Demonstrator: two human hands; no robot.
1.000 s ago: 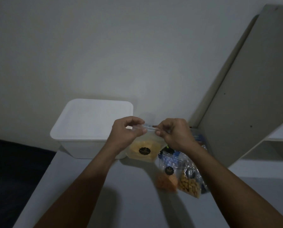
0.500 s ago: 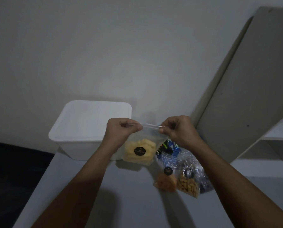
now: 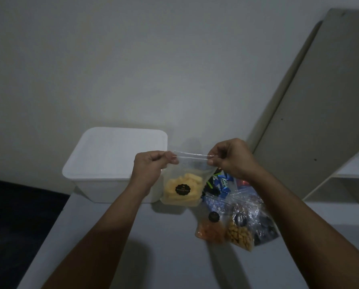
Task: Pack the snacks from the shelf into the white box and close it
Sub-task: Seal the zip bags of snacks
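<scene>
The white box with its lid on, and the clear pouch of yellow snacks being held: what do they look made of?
The white lidded box looks like matte moulded plastic: rounded corners, a lipped lid, no sheen. The clear pouch of yellow snacks seems thin, flexible plastic film: see-through, creased, with a ridged strip along the top, pinched by the left hand and right hand, probably a zip seal.

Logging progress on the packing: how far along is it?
Early. The white plastic box is still lidded. The left hand and right hand pinch the clear zip bag of yellow chips. The other snack bags wait on the table; packing remains.
</scene>
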